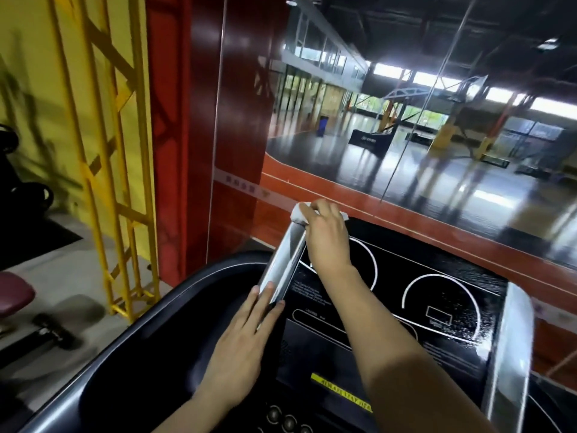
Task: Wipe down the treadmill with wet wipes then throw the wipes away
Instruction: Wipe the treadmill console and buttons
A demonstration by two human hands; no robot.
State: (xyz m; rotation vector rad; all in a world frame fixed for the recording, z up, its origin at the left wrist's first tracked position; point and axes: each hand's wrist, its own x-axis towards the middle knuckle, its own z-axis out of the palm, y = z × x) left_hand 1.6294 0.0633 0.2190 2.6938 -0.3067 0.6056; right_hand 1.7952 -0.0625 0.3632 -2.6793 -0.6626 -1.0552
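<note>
The treadmill's black console (pixel 406 295) fills the lower middle, with white curved markings and a silver trim bar (pixel 282 260) along its left edge. My right hand (pixel 327 232) grips a crumpled white wet wipe (pixel 298 214) and presses it on the top end of that silver bar. Lower down, my left hand (pixel 249 329) rests with straight fingers on the bar's near end. A second silver bar (pixel 512 348) runs down the console's right side.
A dark curved handrail (pixel 131 348) sweeps round the lower left. A yellow metal frame (pixel 118 182) and red column (pixel 175 135) stand at the left. A glass wall ahead looks over a sports hall. Round buttons (pixel 287 420) sit at the console's bottom.
</note>
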